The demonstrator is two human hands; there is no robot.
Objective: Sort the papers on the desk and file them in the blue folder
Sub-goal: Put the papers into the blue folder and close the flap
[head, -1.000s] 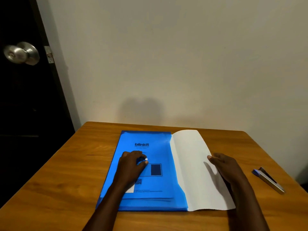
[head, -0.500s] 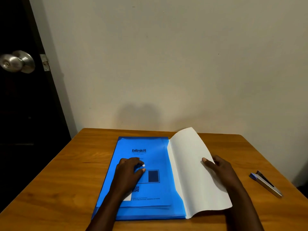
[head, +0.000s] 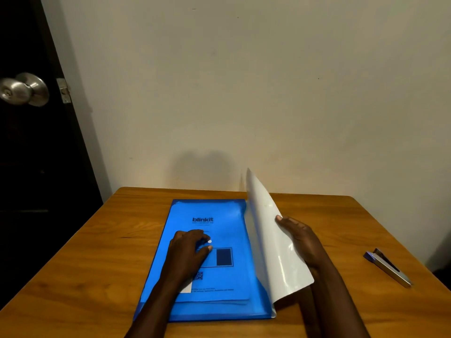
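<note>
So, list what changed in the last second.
The right hand swung the white glossy flap it grips up off the wooden desk, from flat to nearly upright, toward the blue plastic folder. The left hand kept pressing on the folder; the metal stapler stayed put.

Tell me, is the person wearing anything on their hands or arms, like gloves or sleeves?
No. The left hand and the right hand are both bare: no gloves, rings or bracelets that I can see. The left forearm and the right forearm are bare too, with no watch, and no sleeve shows anywhere in view.
</note>
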